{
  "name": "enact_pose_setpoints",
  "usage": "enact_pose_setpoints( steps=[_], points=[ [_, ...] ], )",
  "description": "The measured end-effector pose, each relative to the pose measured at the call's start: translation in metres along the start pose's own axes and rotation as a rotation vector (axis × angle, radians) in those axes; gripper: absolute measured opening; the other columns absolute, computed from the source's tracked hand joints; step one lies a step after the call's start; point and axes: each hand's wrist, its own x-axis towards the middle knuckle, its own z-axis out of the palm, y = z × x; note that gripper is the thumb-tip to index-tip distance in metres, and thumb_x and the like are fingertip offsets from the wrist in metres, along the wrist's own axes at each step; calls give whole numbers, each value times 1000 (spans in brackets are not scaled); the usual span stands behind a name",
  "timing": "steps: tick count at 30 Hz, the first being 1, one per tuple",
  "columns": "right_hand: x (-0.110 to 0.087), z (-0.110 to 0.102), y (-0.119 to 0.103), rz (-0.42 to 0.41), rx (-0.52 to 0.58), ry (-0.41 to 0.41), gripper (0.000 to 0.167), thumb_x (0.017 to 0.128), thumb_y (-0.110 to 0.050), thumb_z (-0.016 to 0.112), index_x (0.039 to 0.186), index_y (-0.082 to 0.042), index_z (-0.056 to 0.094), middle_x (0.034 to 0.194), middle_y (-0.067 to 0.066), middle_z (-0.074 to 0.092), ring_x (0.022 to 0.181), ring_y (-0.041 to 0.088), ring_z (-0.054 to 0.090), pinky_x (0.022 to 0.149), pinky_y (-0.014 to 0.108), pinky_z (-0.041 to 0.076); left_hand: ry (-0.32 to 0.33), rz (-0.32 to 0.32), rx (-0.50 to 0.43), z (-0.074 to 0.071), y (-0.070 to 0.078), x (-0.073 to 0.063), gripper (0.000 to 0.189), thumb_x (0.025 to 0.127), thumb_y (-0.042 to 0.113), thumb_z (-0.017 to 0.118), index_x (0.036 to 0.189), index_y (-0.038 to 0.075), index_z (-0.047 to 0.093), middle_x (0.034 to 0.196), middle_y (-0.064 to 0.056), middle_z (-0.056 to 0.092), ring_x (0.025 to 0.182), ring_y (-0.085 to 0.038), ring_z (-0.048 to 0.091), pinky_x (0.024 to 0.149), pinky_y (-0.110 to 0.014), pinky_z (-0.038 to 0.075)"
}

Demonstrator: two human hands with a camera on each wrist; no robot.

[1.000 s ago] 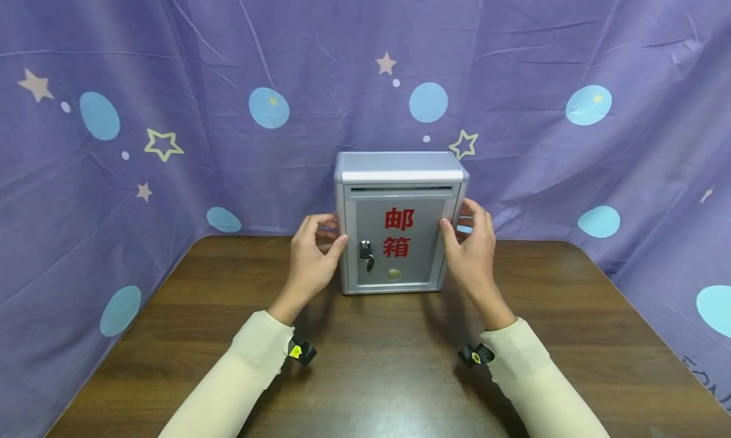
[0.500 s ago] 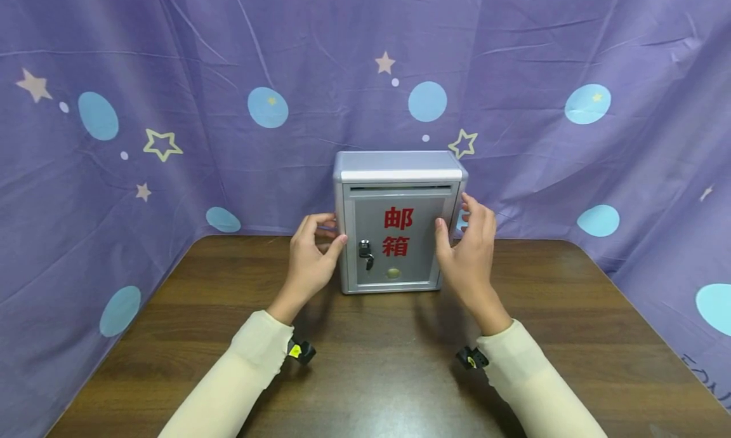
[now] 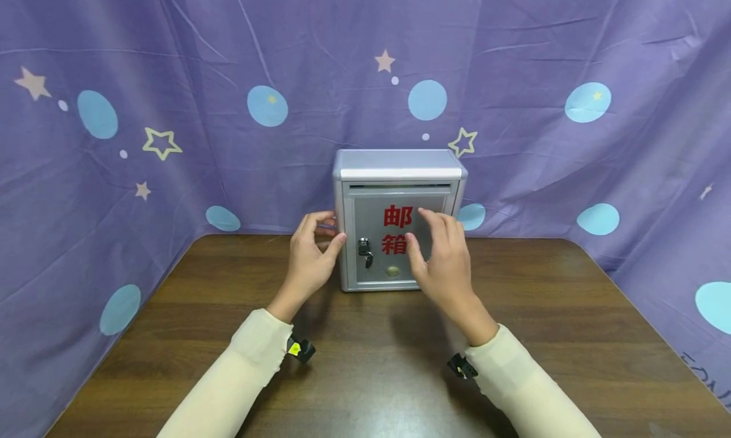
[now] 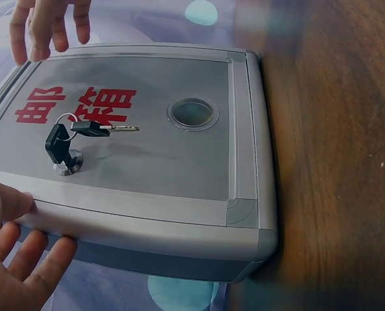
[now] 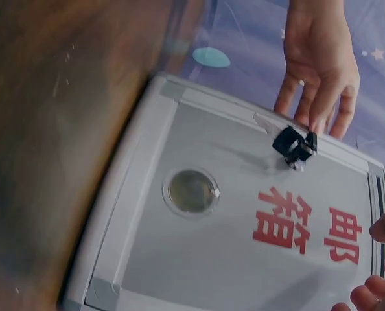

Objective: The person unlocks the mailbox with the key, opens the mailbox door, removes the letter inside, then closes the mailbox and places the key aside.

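Saw the brown wood-grain table (image 3: 365,374) across the lower frame, the boxy silver-grey metal mailbox (image 3: 374,213) upright on it at centre. Pinched its left edge with left hand (image 3: 311,254); held right hand (image 3: 448,266) loosely spread before its right half, gripping nothing. Likely steadied while reaching; probably called next for grasping the black-headed metal keys (image 4: 59,144).

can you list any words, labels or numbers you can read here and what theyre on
"邮箱": red characters on the front of the mailbox.
Dark lettering on the curtain, right edge of the head view: too unclear to read.
Yellow patch at the left wrist: no readable text.
No readable numbers.
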Motion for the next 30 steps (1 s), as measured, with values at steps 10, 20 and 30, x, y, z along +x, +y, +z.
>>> enact_pose_setpoints(
  steps=[10, 20, 30],
  points=[
    [-10, 19, -13, -102, -5, -130, 43, 94, -16, 72, 132, 0, 59, 116, 20, 61, 96, 37, 57, 81, 48, 51, 6, -2, -3, -2, 1, 0, 41, 85, -8, 77, 122, -5, 61, 111, -18, 62, 93, -31, 68, 78, -37, 64],
    [-12, 32, -18, -180, -47, -188, 47, 89, -13, 78, 130, -1, 60, 116, 18, 62, 94, 34, 58, 77, 44, 53, -2, 22, -1, -1, 2, 2, 39, 87, -7, 76, 122, -5, 61, 110, -18, 62, 92, -30, 68, 77, -27, 63],
    [-9, 47, -23, -226, -26, -246, 47, 89, -8, 78, 131, 1, 59, 119, 18, 60, 100, 33, 58, 81, 41, 56, -8, 14, -2, -1, 2, 0, 40, 86, -8, 76, 123, -5, 61, 111, -17, 62, 93, -29, 68, 78, -30, 63]
  ],
)
